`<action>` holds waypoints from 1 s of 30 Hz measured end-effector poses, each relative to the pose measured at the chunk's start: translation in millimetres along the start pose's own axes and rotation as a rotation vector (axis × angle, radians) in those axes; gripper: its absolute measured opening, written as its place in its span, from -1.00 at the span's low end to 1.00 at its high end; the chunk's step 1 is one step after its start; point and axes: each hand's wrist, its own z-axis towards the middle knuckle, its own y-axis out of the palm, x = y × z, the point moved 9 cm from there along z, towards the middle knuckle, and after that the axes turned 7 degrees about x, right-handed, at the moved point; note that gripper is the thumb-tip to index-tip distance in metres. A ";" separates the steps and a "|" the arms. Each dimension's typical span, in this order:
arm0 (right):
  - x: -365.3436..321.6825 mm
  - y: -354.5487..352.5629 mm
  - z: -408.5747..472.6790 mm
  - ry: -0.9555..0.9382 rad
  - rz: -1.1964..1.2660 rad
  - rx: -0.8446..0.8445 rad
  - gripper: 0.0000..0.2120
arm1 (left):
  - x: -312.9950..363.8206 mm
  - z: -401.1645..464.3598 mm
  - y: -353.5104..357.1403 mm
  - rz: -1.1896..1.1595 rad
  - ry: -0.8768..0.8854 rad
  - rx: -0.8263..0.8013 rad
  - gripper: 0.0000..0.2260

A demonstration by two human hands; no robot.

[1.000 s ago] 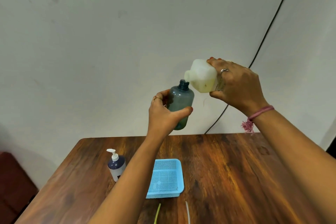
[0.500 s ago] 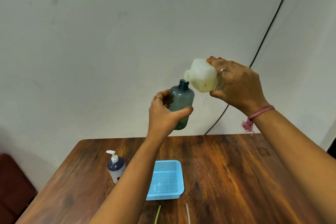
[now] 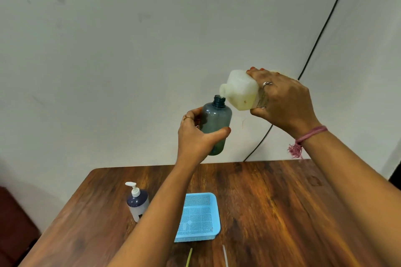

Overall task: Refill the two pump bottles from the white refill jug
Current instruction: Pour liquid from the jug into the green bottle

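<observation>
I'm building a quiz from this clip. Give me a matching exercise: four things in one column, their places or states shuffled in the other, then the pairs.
Things:
1. white refill jug
2. blue-grey bottle
3. pump bottle
4. blue mesh basket

States:
A. lies on the table, right of the left forearm
B. tilted, spout at another bottle's neck, held by the right hand
C. stands on the table, white pump fitted
D. held up by the left hand, neck open

Pairs: 1-B, 2-D, 3-C, 4-A

From my feed it's a plain pale wall (image 3: pixel 130 60) with a few faint smudges and a black cable (image 3: pixel 321 32) running down it. Below that, a dark wooden table (image 3: pixel 271 212) with strong grain, rounded far-left corner.
</observation>
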 end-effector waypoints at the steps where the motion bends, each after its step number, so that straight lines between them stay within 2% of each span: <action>1: -0.3 0.1 0.4 0.001 -0.002 0.001 -0.30 | -0.5 0.5 -0.2 -0.002 -0.002 -0.001 -0.33; 30: -7.5 5.0 8.2 -0.022 -0.032 -0.009 -0.28 | -4.9 6.2 -5.3 -0.004 -0.002 -0.007 -0.36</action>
